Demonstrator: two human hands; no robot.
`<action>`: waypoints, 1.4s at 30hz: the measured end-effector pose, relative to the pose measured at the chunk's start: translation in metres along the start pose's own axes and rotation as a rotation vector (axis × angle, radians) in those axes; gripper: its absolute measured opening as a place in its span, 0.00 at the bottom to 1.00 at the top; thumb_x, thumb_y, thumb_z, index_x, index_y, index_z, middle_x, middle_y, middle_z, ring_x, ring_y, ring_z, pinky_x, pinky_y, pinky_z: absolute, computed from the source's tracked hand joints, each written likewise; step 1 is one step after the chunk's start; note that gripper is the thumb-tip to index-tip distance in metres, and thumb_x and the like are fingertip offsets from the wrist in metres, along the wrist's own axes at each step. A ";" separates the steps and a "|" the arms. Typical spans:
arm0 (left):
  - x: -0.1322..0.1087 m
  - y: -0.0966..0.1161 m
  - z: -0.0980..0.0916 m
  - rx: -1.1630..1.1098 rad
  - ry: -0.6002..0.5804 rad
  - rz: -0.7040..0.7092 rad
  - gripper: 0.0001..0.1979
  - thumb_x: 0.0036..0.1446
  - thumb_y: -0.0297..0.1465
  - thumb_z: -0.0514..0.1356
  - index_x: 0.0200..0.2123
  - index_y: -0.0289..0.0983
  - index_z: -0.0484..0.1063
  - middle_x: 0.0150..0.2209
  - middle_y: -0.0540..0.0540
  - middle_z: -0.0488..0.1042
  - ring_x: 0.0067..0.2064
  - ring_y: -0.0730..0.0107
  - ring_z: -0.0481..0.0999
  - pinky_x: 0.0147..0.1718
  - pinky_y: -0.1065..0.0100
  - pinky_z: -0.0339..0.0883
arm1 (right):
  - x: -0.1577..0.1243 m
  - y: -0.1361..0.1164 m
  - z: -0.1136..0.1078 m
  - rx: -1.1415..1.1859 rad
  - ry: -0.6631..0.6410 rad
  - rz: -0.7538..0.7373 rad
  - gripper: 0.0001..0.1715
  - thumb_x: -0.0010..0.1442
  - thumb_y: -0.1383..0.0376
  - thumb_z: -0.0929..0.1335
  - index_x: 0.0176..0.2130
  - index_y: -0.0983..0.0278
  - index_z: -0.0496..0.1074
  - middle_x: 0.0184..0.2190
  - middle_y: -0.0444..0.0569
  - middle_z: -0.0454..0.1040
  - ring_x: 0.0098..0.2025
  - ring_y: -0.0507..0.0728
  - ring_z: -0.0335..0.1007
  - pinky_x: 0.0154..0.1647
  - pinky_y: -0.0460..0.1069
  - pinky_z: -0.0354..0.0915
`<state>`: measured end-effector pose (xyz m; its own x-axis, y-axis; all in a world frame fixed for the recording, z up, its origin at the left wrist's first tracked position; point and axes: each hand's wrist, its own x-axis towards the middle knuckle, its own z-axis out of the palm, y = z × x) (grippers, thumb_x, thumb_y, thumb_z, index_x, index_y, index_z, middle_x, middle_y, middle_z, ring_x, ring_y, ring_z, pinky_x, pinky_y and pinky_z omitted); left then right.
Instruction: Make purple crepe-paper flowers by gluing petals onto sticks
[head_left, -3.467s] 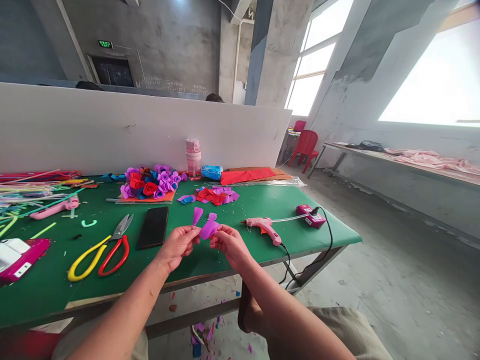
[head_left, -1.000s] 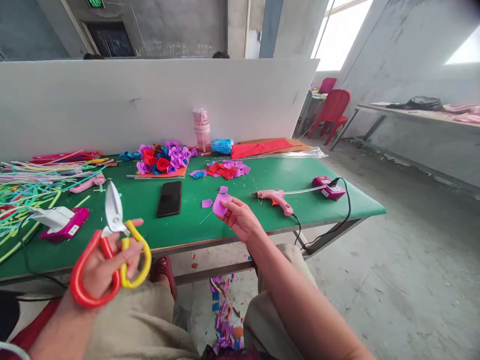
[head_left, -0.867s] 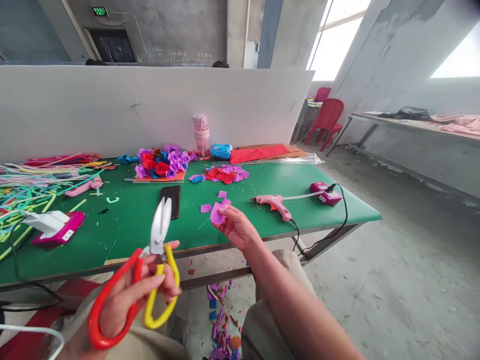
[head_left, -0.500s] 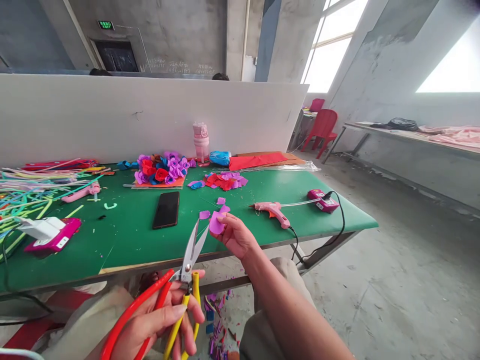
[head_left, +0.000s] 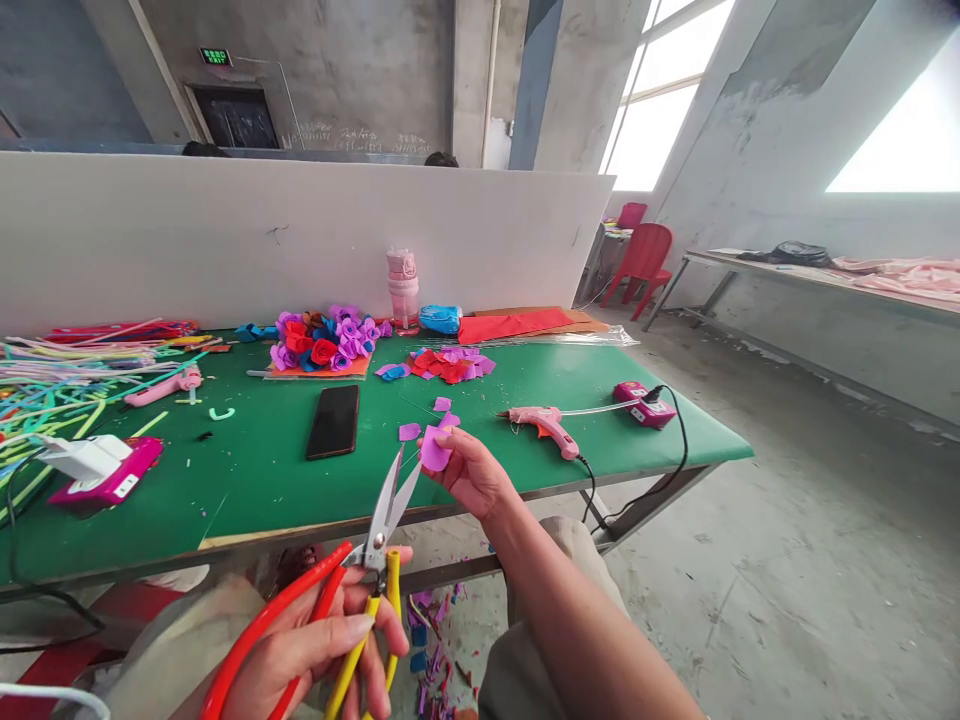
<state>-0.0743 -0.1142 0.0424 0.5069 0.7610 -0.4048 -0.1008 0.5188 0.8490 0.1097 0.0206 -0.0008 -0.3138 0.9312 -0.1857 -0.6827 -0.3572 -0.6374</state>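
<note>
Head view shows the left hand (head_left: 315, 640) with its fingers wrapped around the handles of the scissors (head_left: 380, 540), blades parted and pointing up toward a small purple piece (head_left: 434, 450). That piece is pinched between thumb and fingers of the right hand (head_left: 476, 475), by the front edge of the green bench (head_left: 255, 500); whether a blade touches it, I cannot tell. The main risk seems to be a nick: the tips sit near the right fingertips, so a slip or hasty squeeze could catch skin. The piece looks thin, so a loose pinch could let it fold between the blades. Nearby lies a pink glue gun (head_left: 544, 420), its cord (head_left: 590, 490) hanging off the bench; a snag there could drag it down.
</note>
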 end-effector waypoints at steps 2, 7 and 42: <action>-0.001 0.000 0.000 -0.001 0.023 0.015 0.32 0.56 0.36 0.58 0.63 0.43 0.54 0.36 0.40 0.75 0.29 0.58 0.78 0.21 0.65 0.69 | 0.001 0.001 -0.001 0.004 -0.008 -0.009 0.12 0.40 0.67 0.74 0.25 0.64 0.68 0.26 0.45 0.77 0.26 0.50 0.71 0.29 0.45 0.69; 0.000 -0.001 -0.003 0.010 0.033 0.015 0.31 0.55 0.36 0.58 0.62 0.41 0.56 0.36 0.39 0.75 0.29 0.58 0.78 0.21 0.66 0.68 | 0.001 0.002 -0.003 0.021 -0.011 -0.012 0.12 0.40 0.67 0.74 0.26 0.65 0.68 0.26 0.44 0.77 0.27 0.50 0.71 0.30 0.45 0.69; 0.004 0.001 0.008 -0.049 0.001 -0.017 0.27 0.56 0.34 0.57 0.59 0.40 0.60 0.36 0.40 0.74 0.29 0.60 0.77 0.21 0.68 0.68 | -0.003 0.002 0.000 0.013 -0.036 -0.005 0.16 0.39 0.65 0.76 0.28 0.66 0.70 0.25 0.44 0.76 0.25 0.50 0.71 0.27 0.44 0.70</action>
<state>-0.0652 -0.1138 0.0440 0.5078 0.7525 -0.4194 -0.1339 0.5499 0.8244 0.1091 0.0168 -0.0017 -0.3338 0.9297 -0.1557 -0.6929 -0.3540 -0.6282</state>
